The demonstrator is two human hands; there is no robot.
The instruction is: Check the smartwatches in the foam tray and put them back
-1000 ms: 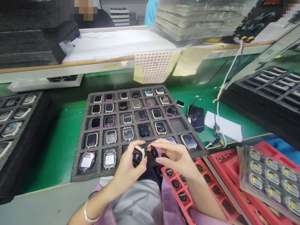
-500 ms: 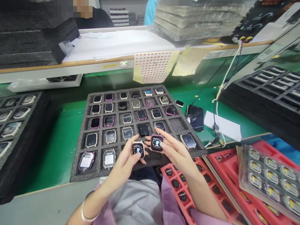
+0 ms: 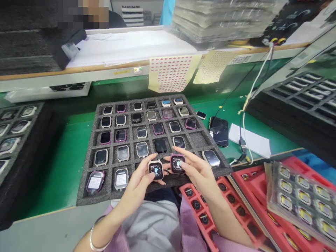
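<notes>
My left hand [image 3: 142,176] is closed round a smartwatch with a pale case [image 3: 156,170], its lit screen facing up and the thumb at the screen's lower left. In my right hand [image 3: 198,170] sits a smartwatch with a purple case [image 3: 177,164], also lit, with the thumb on the right side of its screen. Both show a dial with a blue figure. The two watches are side by side, a small gap apart, over the near edge of a dark grey foam tray [image 3: 198,140]. Strapless watch bodies in pale, purple and black cases lie in the tray's compartments.
Foam trays of watches [image 3: 19,147] are stacked at left, and more [image 3: 296,115] at right. Red trays [image 3: 233,210] and a clear blister tray [image 3: 301,196] lie at lower right. A black power bank [image 3: 219,131] and cables [image 3: 243,140] rest on the green bench. A person sits opposite.
Both watches remain held and lit. The thumb of my left hand has slid from the middle of the pale watch's screen to its lower left. The view has shifted slightly.
</notes>
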